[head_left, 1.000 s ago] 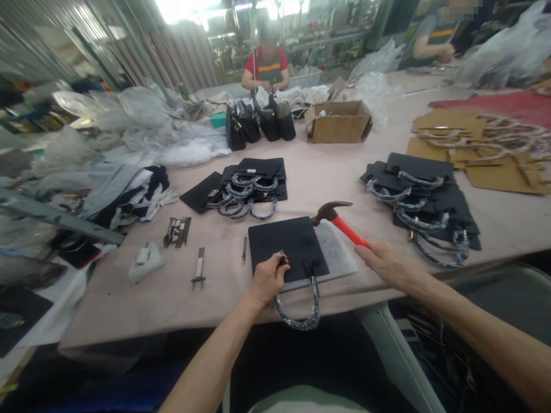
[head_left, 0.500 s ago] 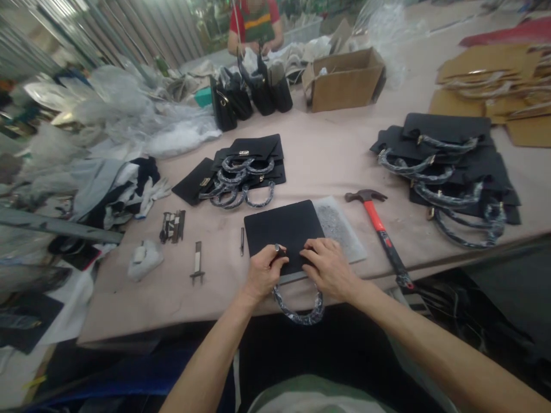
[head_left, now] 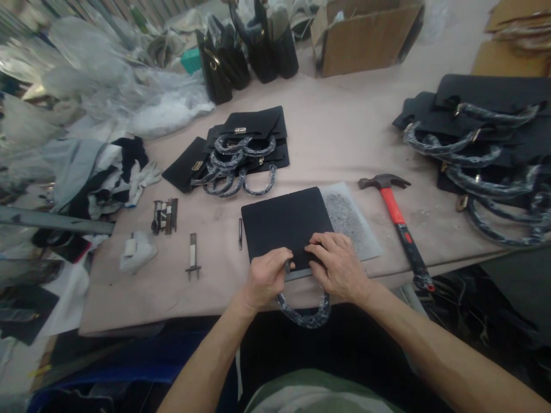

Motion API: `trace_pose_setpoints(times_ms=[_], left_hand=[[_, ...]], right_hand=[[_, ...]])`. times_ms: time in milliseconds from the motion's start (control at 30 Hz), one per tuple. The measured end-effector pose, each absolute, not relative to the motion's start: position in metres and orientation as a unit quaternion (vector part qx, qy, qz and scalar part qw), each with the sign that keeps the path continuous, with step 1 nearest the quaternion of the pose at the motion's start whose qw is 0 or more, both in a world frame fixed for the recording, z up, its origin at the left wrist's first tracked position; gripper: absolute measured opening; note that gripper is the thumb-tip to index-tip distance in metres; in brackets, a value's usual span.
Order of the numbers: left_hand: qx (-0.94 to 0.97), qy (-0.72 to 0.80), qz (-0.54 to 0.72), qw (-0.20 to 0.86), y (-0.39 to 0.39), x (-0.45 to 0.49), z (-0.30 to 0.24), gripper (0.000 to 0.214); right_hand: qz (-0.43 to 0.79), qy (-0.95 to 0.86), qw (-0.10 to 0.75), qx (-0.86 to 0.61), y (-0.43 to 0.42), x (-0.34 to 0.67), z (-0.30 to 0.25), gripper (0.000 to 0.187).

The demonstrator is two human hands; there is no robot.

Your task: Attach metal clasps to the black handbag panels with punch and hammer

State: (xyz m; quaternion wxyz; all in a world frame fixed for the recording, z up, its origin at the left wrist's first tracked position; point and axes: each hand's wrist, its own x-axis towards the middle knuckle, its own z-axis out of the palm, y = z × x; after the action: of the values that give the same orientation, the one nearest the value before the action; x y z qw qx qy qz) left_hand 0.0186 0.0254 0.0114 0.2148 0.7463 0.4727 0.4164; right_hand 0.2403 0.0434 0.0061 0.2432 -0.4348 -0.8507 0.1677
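Observation:
A black flat bag panel [head_left: 282,215] lies in front of me, with a plastic-wrapped bag handle [head_left: 305,318] at its near edge, hanging past the table's edge. My left hand [head_left: 267,278] is closed at the panel's near left corner, on a short dark metal tool [head_left: 287,265] whose kind I cannot make out. On the panel's near right part rest the bent fingertips of my right hand [head_left: 338,264], the thumb apart from them. Beneath the panel, a pale speckled board [head_left: 350,221] sticks out at the right. To the right lies a claw hammer [head_left: 398,221] with a red and black grip.
Black panels with wrapped handles lie in a left pile [head_left: 253,129] and a right pile [head_left: 482,135]. Dark bags [head_left: 219,69] and a cardboard box [head_left: 370,40] stand behind. A thin metal rod [head_left: 240,234], calipers [head_left: 193,258] and plastic wrap [head_left: 172,109] are at the left.
The view has tipped down and closer, so the co-worker at the back is out of sight. In my left hand the metal tool now sits lower and looks more tilted.

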Motion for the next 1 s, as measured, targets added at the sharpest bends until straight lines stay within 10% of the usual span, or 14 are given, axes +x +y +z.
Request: trace_pose_setpoints(times_ms=[1000], left_hand=[[0.715, 0.548, 0.387, 0.196, 0.028, 0.038, 0.012, 0.012]], right_hand=[[0.188, -0.845, 0.23, -0.444, 0.044, 0.242, 0.009, 0.026]])
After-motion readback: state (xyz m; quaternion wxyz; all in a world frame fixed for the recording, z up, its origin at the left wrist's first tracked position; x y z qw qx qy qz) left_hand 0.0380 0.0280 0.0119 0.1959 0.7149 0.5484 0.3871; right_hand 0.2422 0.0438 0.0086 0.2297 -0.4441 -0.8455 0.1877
